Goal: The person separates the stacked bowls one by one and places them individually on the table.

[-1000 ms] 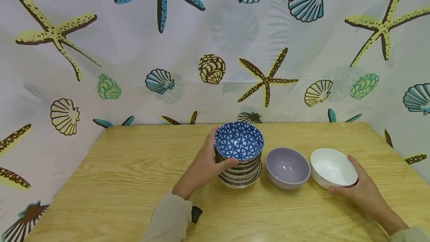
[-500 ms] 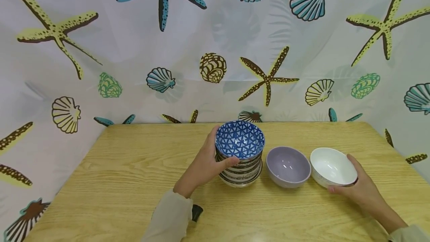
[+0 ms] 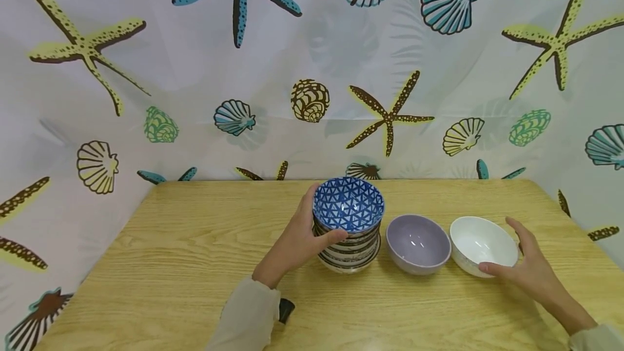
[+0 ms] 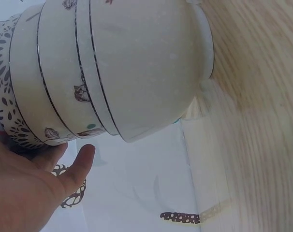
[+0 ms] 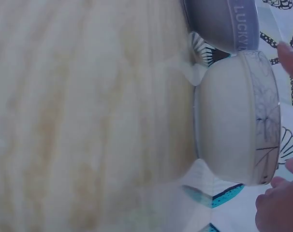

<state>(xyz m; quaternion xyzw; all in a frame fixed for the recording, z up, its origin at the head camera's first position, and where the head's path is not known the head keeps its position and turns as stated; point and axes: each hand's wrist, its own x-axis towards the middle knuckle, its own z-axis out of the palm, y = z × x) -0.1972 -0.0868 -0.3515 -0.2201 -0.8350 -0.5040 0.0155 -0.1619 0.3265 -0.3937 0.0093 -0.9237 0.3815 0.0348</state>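
Note:
A blue bowl with white triangles (image 3: 348,205) tops a stack of bowls (image 3: 348,256). My left hand (image 3: 297,240) grips it from the left, thumb across its front just under the rim and fingers round the far side. Cream bowls with dark rim lines (image 4: 141,67) fill the left wrist view below that hand. At the right stands a white bowl (image 3: 482,245), whose outside carries a band of fine line drawing in the right wrist view. My right hand (image 3: 531,270) is spread around its right side, thumb in front and fingers behind, holding nothing.
Between the stack and the white bowl sits a purple bowl (image 3: 418,242), close beside both. All stand on a wood-grain table (image 3: 195,264). Behind it hangs a white cloth (image 3: 273,69) printed with starfish and shells.
My right hand has let go of the white bowl, its fingers spreading and shifting slightly right, away from the rim. My left hand and the stack stay as they were.

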